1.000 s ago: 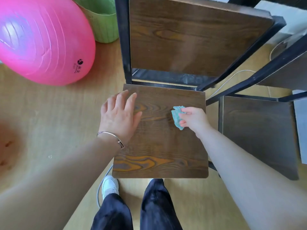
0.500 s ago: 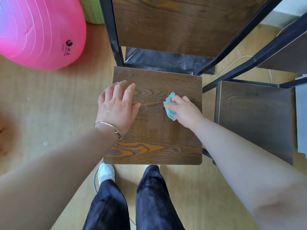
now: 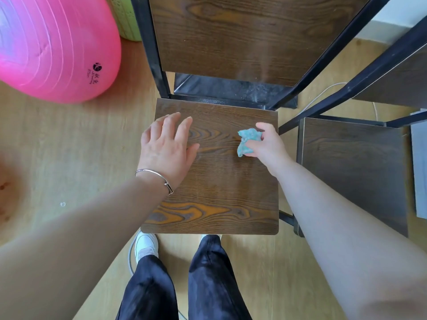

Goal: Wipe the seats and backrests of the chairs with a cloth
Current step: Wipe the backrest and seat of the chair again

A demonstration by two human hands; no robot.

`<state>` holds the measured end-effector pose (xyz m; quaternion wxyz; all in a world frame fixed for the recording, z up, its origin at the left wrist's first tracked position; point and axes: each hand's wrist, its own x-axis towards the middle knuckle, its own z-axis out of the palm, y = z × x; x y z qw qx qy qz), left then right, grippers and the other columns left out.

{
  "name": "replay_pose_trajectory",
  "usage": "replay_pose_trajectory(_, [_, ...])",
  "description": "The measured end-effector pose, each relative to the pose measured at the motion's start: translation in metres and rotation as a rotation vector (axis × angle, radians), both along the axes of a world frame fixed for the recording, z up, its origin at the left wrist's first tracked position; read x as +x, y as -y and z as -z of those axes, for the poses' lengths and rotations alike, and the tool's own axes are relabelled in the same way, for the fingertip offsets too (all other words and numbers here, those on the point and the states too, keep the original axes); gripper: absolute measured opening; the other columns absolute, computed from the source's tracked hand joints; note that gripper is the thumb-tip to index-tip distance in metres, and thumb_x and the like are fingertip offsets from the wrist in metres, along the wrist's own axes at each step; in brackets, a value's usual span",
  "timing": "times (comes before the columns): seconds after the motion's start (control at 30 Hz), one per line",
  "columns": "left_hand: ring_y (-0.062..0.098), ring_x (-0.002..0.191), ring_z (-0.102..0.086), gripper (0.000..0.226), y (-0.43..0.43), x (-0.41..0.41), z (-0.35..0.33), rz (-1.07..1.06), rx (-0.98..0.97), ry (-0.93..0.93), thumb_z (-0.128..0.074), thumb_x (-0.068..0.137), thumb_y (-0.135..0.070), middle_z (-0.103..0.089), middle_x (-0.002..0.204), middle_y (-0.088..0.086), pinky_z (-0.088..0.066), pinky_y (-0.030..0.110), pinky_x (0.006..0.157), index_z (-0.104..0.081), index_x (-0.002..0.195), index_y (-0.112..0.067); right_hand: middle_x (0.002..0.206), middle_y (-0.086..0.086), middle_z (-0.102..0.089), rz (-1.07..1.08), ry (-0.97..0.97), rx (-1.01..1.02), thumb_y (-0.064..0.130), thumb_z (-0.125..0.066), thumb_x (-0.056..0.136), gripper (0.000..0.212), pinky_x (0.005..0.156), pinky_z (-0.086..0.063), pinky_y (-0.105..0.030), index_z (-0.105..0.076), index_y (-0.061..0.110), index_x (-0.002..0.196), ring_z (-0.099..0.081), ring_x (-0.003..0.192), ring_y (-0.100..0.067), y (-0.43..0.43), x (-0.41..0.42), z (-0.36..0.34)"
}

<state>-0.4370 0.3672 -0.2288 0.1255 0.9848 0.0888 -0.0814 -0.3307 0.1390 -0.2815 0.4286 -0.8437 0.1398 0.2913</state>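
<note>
- Dark trousers (image 3: 180,280) fill the bottom edge of the view, with one white shoe (image 3: 145,247) on the pale wooden floor (image 3: 69,158) just below the front edge of the seat.
- Both bare forearms reach forward over the seat; a thin silver bracelet (image 3: 157,179) circles the left wrist.
- The seat (image 3: 219,188) of the nearest chair is a dark brown wood-grain board with an orange streak of grain near its front edge.
- The left hand (image 3: 167,146) lies flat on the left part of the seat, palm down, fingers spread and pointing toward the backrest.
- The right hand (image 3: 265,144) sits near the right edge of the seat, fingers curled and pinching a crumpled teal cloth (image 3: 247,142).
- The cloth is bunched in that hand and touches the seat surface, right of the seat's middle and well apart from the left hand.
- A second chair seat (image 3: 353,167) of the same dark wood stands just beside the first on the right, with a black metal frame (image 3: 346,91) running diagonally above it.
- Beyond the hands, the backrest (image 3: 242,35) of the near chair rises as a dark wood panel held between black metal posts.
- A thin white cable (image 3: 323,91) runs along the floor between the two chairs.
- A big pink exercise ball (image 3: 53,47) rests on the floor at the far left, and a green basket (image 3: 129,19) stands just behind it.
</note>
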Motion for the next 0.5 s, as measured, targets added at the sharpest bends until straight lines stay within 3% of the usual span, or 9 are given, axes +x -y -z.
replay_pose_trajectory(0.17, [0.033, 0.132, -0.032, 0.057, 0.010, 0.002, -0.004, 0.021, -0.003, 0.014, -0.047, 0.095, -0.045, -0.036, 0.148, 0.008, -0.030, 0.049, 0.105, -0.036, 0.145, -0.020, 0.127, -0.011, -0.059, 0.269, -0.204, 0.353, 0.005, -0.073, 0.086, 0.052, 0.091, -0.057, -0.041, -0.053, 0.005, 0.134, -0.065, 0.110, -0.024, 0.020, -0.005, -0.002])
replay_pose_trajectory(0.27, [0.033, 0.133, -0.031, 0.056, 0.016, 0.001, -0.005, 0.038, -0.006, 0.020, -0.047, 0.096, -0.044, -0.036, 0.149, 0.008, -0.031, 0.050, 0.105, -0.036, 0.145, -0.020, 0.127, -0.011, -0.060, 0.337, -0.271, 0.453, 0.002, -0.072, 0.085, 0.051, 0.096, -0.054, -0.041, -0.053, 0.003, 0.132, -0.066, 0.110, -0.023, 0.030, -0.014, -0.002])
replay_pose_trajectory(0.37, [0.033, 0.134, -0.031, 0.056, 0.021, 0.000, -0.005, 0.049, -0.002, 0.013, -0.046, 0.096, -0.045, -0.035, 0.149, 0.007, -0.030, 0.050, 0.105, -0.036, 0.145, -0.020, 0.122, -0.007, -0.059, 0.365, -0.279, 0.424, 0.003, -0.073, 0.085, 0.048, 0.094, -0.055, -0.038, -0.054, 0.008, 0.128, -0.065, 0.108, -0.021, 0.036, -0.021, -0.004])
replay_pose_trajectory(0.5, [0.032, 0.135, -0.030, 0.057, 0.025, 0.000, -0.006, 0.056, 0.002, 0.009, -0.045, 0.096, -0.046, -0.034, 0.149, 0.007, -0.030, 0.050, 0.106, -0.034, 0.146, -0.020, 0.118, -0.001, -0.059, 0.260, -0.215, 0.203, 0.020, -0.081, 0.080, 0.046, 0.093, -0.054, -0.034, -0.057, 0.022, 0.120, -0.061, 0.108, -0.017, 0.039, -0.025, -0.010])
